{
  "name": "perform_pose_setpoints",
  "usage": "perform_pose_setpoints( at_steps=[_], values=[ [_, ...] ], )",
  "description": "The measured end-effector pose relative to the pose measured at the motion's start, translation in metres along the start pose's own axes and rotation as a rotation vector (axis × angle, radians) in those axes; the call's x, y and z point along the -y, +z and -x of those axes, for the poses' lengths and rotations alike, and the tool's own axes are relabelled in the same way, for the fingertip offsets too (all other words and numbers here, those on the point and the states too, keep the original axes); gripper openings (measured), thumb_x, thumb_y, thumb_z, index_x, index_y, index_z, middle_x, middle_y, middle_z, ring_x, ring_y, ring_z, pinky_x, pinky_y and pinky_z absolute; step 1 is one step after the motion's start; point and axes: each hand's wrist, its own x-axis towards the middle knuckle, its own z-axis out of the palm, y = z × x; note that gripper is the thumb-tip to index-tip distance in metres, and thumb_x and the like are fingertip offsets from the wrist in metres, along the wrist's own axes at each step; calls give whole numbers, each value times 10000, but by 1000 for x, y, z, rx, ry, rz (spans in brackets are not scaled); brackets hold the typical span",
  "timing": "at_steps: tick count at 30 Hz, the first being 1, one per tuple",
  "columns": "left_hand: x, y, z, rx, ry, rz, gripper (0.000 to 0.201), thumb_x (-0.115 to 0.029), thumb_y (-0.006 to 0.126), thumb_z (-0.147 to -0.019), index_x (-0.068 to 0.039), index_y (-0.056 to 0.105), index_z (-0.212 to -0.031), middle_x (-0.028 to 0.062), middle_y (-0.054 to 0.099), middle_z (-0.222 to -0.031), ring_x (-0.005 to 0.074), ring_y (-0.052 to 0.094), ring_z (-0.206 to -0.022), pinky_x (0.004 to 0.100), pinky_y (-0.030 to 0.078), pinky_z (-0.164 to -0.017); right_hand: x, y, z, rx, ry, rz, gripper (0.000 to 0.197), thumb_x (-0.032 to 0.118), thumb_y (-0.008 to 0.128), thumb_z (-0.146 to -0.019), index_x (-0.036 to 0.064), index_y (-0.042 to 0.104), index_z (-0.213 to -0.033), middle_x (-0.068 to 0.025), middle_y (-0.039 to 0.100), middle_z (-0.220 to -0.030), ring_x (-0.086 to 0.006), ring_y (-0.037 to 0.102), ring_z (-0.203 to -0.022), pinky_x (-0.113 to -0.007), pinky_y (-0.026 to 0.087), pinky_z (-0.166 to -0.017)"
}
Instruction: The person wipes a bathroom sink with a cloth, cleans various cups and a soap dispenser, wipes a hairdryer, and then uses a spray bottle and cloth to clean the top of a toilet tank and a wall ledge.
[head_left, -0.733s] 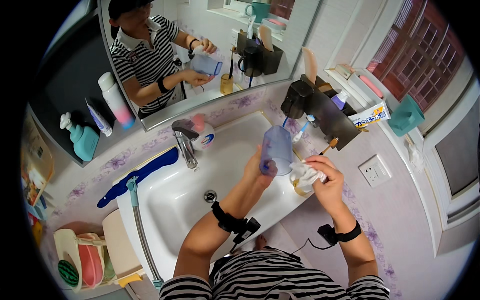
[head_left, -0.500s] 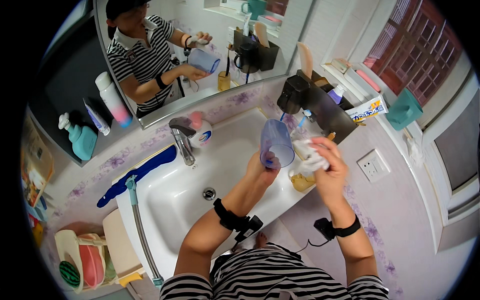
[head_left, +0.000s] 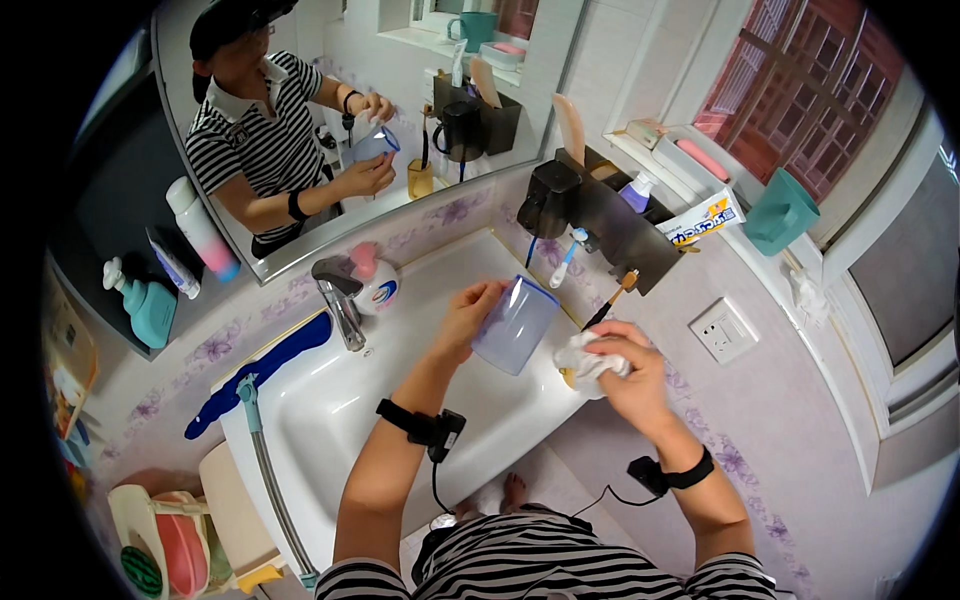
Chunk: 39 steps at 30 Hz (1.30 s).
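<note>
Head view, looking down over the white sink (head_left: pixel 330 400). The left hand (head_left: pixel 468 318) is wrapped around a translucent blue plastic cup (head_left: pixel 515 325), fingers closed on its left side, holding it tilted above the right part of the basin. Just right of it, the right hand (head_left: pixel 630 375) is clenched around a crumpled white cloth (head_left: pixel 582 358), and that cloth sits close beside the cup's lower end; whether the two touch is hard to tell. Something yellowish peeks out under the cloth, too hidden to name.

Farther back, a chrome tap (head_left: pixel 340 295) stands at the far edge of the sink, with a dark blue mat (head_left: pixel 262 375) lying along the rim to its left. On the right, a black wall holder (head_left: pixel 600 215) carries toothbrushes (head_left: pixel 565 258), and a teal cup (head_left: pixel 780 212) rests on the window ledge far right. The mirror (head_left: pixel 330 120) at the far side shows the person's reflection with the same cup. A teal pump bottle (head_left: pixel 145 305) stands on the shelf at far left.
</note>
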Motion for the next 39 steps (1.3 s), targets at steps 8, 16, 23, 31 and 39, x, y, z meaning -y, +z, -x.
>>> perform_pose_setpoints(
  at_steps=[8,16,23,31,39],
  values=[
    [-9,30,-39,235,-19,-623,554,-262,595,-823,-55,389,-1293,88,618,-836,131,561,-700,271,454,-640,19,-76,-49,-190,-5,39,217,-65,535,-676,-4,641,-855,-88,578,-1028,-183,547,-969,-285,421,-844],
    [22,57,-94,154,71,-704,423,-256,601,-815,-39,519,-1168,43,559,-676,112,496,-568,253,397,-520,46,-102,-89,-65,-111,329,211,20,557,-681,-24,625,-876,-93,552,-1027,-199,547,-923,-282,415,-837],
    [21,56,-98,78,245,-730,184,-180,555,-817,-36,652,-877,137,608,-690,208,580,-614,319,439,-582,49,-106,-113,38,-162,479,240,29,569,-663,-21,610,-894,-117,555,-1014,-223,556,-906,-284,423,-819],
    [-4,42,-42,106,226,-586,199,-174,511,-869,-13,619,-913,30,486,-563,94,401,-515,272,339,-491,25,-54,-175,411,-700,975,107,82,602,-675,5,596,-749,-81,541,-944,-240,554,-888,-334,491,-666],
    [-9,27,4,176,130,-520,214,-182,484,-905,-14,602,-964,-64,371,-573,32,323,-532,217,278,-484,-21,-25,-209,890,-881,1276,87,89,540,-643,34,591,-600,-87,537,-800,-237,545,-817,-316,482,-699]
  ],
)
